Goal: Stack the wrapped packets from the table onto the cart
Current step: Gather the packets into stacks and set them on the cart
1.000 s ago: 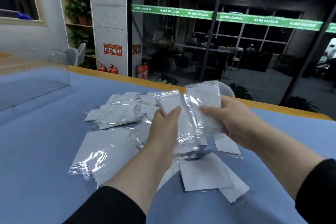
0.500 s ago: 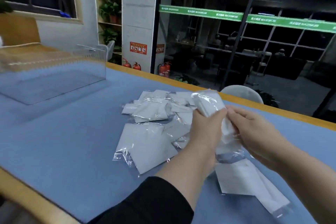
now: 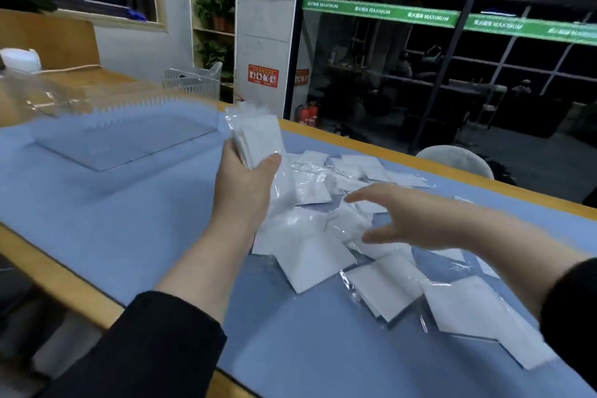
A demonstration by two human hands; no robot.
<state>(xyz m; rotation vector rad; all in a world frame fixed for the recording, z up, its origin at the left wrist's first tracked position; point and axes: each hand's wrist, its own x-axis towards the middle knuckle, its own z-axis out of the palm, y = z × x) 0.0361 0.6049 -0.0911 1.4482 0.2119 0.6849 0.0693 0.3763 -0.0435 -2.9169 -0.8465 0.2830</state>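
My left hand [image 3: 247, 184] grips a small bundle of white packets in clear wrap [image 3: 258, 136], held upright above the blue table top. A loose heap of the same wrapped packets [image 3: 326, 236] lies spread on the table to the right of that hand. My right hand [image 3: 410, 220] hovers over the heap with fingers spread and straight, holding nothing. A clear plastic tray-like bin [image 3: 129, 139] stands at the far left of the table, beyond the held bundle. No cart can be made out.
The table [image 3: 106, 216] has a blue cover and a wooden edge running from lower left to upper right. A white chair back [image 3: 455, 158] rises behind the far edge. A glass wall, fire extinguishers [image 3: 308, 113] and a plant shelf lie beyond.
My right hand has let go of the bundle and dropped back over the heap. My left hand has carried the bundle left and up, toward the clear bin. The view has swung left.
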